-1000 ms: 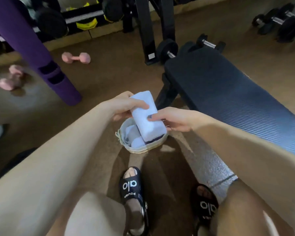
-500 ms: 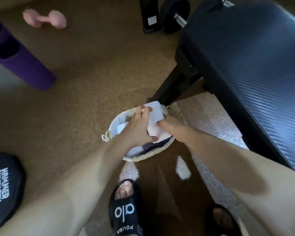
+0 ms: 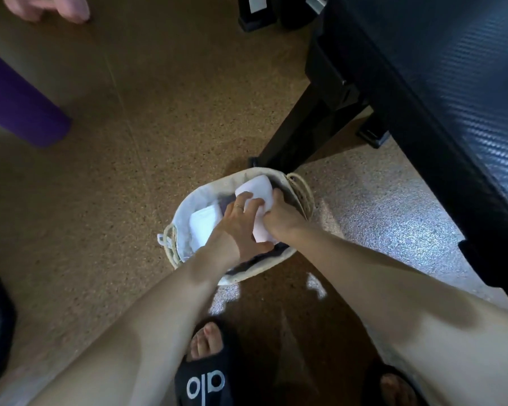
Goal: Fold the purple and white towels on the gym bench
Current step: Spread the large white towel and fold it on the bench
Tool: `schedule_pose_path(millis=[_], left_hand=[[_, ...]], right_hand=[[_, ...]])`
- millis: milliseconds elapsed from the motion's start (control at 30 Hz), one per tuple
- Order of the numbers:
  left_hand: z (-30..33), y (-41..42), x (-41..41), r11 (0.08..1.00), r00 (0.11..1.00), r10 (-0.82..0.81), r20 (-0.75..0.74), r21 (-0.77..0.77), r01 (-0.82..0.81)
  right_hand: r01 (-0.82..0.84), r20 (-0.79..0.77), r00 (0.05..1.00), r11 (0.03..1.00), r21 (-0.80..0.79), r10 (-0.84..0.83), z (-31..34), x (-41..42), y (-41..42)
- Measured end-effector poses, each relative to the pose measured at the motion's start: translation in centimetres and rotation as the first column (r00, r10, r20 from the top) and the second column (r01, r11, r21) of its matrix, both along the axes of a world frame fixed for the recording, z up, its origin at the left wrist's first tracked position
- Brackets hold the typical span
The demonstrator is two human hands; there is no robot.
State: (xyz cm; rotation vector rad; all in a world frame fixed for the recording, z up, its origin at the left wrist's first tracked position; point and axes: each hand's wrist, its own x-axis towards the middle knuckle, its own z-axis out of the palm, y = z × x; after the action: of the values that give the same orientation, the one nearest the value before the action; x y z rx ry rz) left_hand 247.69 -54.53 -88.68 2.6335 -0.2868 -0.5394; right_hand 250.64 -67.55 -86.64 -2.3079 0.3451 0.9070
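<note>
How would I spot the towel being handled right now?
Find the black gym bench; by its foot on the floor sits a pale woven basket. Inside, it is the folded white towel under both hands, unlike the untouched white one beside it.

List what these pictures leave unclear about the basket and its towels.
Head view only:
- Folded white towel: its middle is covered by the left hand and right hand.
- Dark cloth: mostly buried, colour uncertain.
- Basket: near rim hidden by both forearms.
- Pink dumbbell: cropped, blurred.
</note>
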Motion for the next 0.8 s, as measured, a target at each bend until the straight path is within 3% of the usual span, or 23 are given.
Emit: schedule_pose_path(millis=[133,333,533,633,800], left_hand=[[0.1,0.9,0.3,0.986,0.999,0.022,0.025,-0.168,-0.017],[-0.1,-0.2,0.3,0.996,0.999,-0.021,0.033,-0.086,0.023],[0.0,0.4,0.9,0.989,0.998,0.010,-0.066,-0.146,-0.020],[-0.4,0.5,1.1,0.993,0.994,-0.016,-0.109,-0.121,0.003],[-0.7,0.0,0.6,0.998,0.999,-0.011,-0.040,-0.065,0.008]], right_hand=[[0.004,0.097,0.995,1.000,-0.016,-0.003,0.1,-0.3,-0.3],[-0.020,0.036,0.999,0.998,-0.062,0.022,0.3,-0.5,-0.8],[-0.044,-0.018,0.999,0.993,-0.112,0.042,0.4,0.8,-0.6],[-0.090,0.026,0.995,0.987,-0.134,0.095,0.3,0.1,-0.7],[-0.091,0.107,0.988,0.980,-0.175,0.111,-0.3,-1.1,-0.5]])
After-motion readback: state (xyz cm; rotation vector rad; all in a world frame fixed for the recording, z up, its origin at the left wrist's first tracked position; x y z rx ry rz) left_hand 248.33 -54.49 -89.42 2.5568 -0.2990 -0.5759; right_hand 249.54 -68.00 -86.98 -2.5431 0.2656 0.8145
